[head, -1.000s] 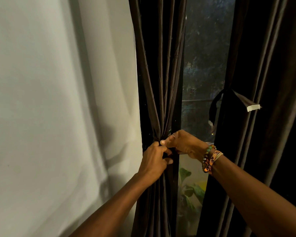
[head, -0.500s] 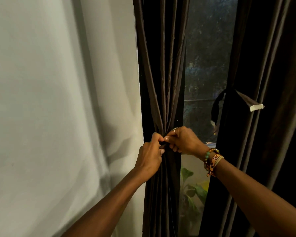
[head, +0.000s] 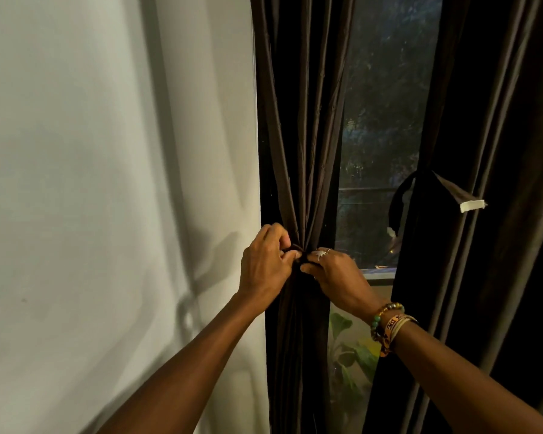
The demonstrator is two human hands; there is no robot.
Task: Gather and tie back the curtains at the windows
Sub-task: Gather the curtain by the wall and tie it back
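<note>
A dark brown curtain [head: 298, 126] hangs left of the window, drawn into a tight bunch at waist height. My left hand [head: 264, 264] and my right hand [head: 333, 274] meet at that bunch, both pinching a dark tie-back band [head: 297, 247] wrapped around the folds. Most of the band is hidden under my fingers. A second dark curtain [head: 499, 151] hangs at the right, with its own tie-back strap [head: 452, 189] dangling loose, a white tab at its end.
A pale wall [head: 107, 183] fills the left half. Between the curtains is the window glass [head: 380, 120], dark outside, with a sill below. A green leafy plant [head: 351, 355] shows low behind the glass.
My left hand has risen to the bunch and my right hand has dropped slightly and turned over. Both have closed in tighter on the band; the view shifted a little.
</note>
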